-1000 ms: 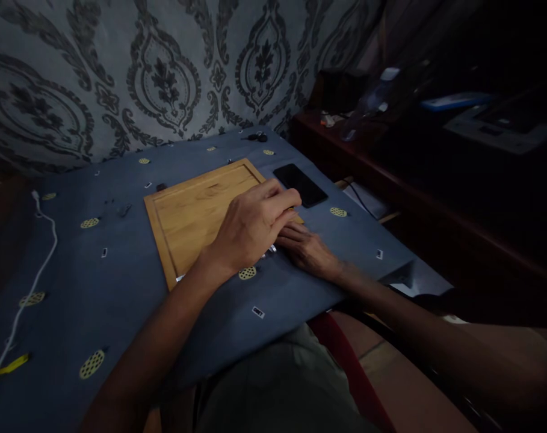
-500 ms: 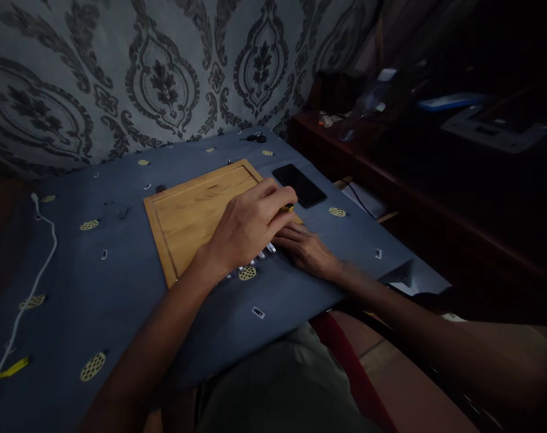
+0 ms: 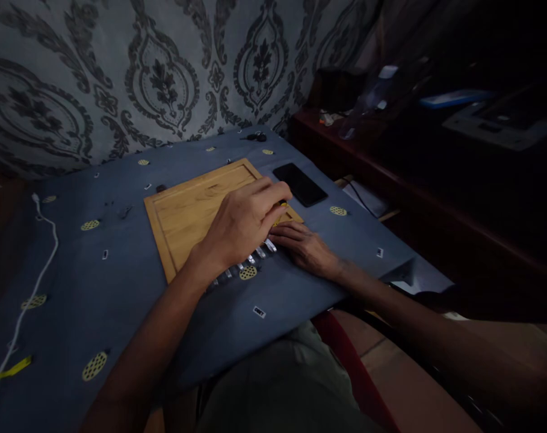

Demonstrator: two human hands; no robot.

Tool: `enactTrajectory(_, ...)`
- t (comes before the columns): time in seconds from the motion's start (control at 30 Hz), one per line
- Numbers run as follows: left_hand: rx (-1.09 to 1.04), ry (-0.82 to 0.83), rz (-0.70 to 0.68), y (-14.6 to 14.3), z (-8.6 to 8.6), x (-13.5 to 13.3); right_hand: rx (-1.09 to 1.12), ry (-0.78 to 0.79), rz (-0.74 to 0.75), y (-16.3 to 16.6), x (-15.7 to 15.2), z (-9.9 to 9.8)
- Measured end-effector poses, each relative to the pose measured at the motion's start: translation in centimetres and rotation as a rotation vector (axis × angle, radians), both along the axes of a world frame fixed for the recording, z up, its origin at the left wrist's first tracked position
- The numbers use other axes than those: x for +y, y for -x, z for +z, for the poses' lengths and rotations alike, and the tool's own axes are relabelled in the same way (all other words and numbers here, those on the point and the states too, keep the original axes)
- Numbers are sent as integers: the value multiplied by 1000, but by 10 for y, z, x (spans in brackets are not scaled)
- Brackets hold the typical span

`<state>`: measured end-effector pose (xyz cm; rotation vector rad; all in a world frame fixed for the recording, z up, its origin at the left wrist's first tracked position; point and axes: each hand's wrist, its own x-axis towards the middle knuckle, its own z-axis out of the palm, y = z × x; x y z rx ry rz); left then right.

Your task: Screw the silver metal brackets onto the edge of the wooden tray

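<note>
My left hand [image 3: 248, 219] is closed, thumb and fingers wrapped around a yellow-and-black object [image 3: 280, 207], mostly hidden in the grip. It is over the near right part of a wooden board [image 3: 187, 213] with a groove along its rim. Just to the right, my right hand [image 3: 304, 243] lies low with its fingers stretched out, touching the board's near right corner. Its fingertips are close under the yellow-and-black object. Several shiny metal clip-like pieces [image 3: 260, 251] stick out in a row along the board's near edge, partly covered by my left hand and forearm.
A black phone [image 3: 300, 184] lies right of the board. Keys [image 3: 255, 137] are at the back of the blue-covered table [image 3: 133, 325]. A white cable [image 3: 38, 273] and a yellow strip [image 3: 15, 367] lie at left. A clear bottle [image 3: 372, 99] stands on dark furniture at right.
My left hand has shifted slightly left with the yellow-and-black object, showing more of the yellow part and the metal pieces. My right hand has stayed nearly in place.
</note>
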<state>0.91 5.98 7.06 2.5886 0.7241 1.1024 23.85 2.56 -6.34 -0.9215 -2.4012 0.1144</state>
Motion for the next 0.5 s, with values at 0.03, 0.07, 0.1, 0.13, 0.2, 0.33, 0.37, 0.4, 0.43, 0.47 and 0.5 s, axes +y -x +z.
enactTrajectory(0.03,-12,0,6,1,2,-1,2,-8,1,0,0,0)
enactTrajectory(0.07,-19,2,15,2,4,-2,5,-13,1,0,0,-1)
enactTrajectory(0.1,-18,3,24,3,6,-2,6,-12,0,0,0,-1)
enactTrajectory(0.13,-9,2,35,4,7,-3,6,-8,0,0,0,-1)
enactTrajectory(0.2,23,-3,56,5,8,-3,9,5,-4,0,0,-1)
enactTrajectory(0.33,71,-7,80,4,5,-1,20,16,-8,1,-2,2)
enactTrajectory(0.37,77,-8,85,3,3,-1,19,13,-6,1,-2,3)
enactTrajectory(0.4,80,-10,89,2,2,-1,16,7,-3,1,-2,3)
enactTrajectory(0.43,82,-12,93,1,2,-1,12,0,-2,1,-3,4)
enactTrajectory(0.47,81,-16,96,1,1,-1,8,-6,-2,1,-3,4)
enactTrajectory(0.5,81,-19,96,1,1,-1,3,-7,-4,1,-2,4)
